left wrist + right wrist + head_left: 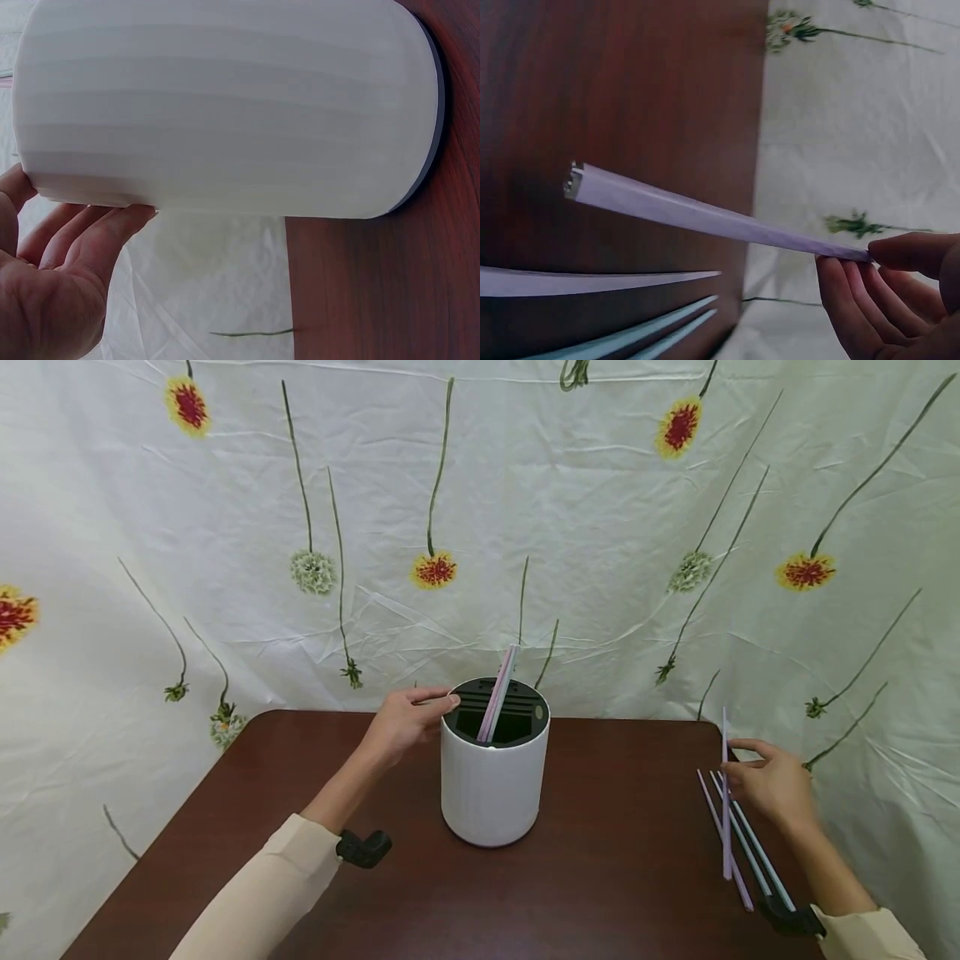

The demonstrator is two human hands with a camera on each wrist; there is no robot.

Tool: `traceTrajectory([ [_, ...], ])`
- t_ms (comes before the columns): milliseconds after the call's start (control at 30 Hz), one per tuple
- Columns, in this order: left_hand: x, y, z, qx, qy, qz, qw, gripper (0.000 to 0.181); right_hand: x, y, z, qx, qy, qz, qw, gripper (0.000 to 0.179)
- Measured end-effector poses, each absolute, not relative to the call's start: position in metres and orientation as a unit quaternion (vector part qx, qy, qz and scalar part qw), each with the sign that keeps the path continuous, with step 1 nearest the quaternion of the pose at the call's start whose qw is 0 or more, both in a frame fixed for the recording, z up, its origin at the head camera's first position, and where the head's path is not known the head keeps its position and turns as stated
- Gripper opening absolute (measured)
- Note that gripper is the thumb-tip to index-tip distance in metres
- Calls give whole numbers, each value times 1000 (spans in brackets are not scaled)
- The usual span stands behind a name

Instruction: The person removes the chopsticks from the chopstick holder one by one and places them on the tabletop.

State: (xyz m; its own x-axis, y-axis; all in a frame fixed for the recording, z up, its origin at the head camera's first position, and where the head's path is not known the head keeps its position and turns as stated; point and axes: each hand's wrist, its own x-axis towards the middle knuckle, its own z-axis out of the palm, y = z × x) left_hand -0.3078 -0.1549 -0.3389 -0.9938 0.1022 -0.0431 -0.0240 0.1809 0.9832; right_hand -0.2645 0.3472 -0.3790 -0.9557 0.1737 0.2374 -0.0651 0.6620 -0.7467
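Observation:
A white cylindrical utensil holder (491, 793) with a black slotted top stands upright on the table; a few pink and pale blue chopsticks (496, 702) lean in its opening. My left hand (405, 727) holds the holder at its upper left edge, thumb at the rim and fingers against the side (90, 240). Over the table's right edge, my right hand (776, 785) pinches one lilac chopstick (667, 210) near one end between thumb and fingertips. Its other end, silvery at the tip, points away from the hand. Below it lie another lilac chopstick (592, 282) and two light blue chopsticks (630, 341).
The dark brown wooden table (600, 877) has rounded back corners. Behind it and along its right side hangs a white cloth (375, 635) with printed flowers. Black wrist straps (363, 849) sit on both forearms.

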Motion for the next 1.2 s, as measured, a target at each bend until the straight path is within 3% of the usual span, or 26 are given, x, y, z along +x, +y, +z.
traceTrajectory([
  [233, -307, -156, -337, 29, 767, 639, 49, 50, -268, 354, -410, -54, -905, 415, 74, 48],
  [967, -309, -154, -340, 28, 763, 644, 47, 52, -286, 353, -448, -60, -950, 301, 46, 40],
  [1200, -307, -153, -338, 22, 756, 652, 47, 52, -286, 352, -457, -55, -949, 304, 60, 36],
])
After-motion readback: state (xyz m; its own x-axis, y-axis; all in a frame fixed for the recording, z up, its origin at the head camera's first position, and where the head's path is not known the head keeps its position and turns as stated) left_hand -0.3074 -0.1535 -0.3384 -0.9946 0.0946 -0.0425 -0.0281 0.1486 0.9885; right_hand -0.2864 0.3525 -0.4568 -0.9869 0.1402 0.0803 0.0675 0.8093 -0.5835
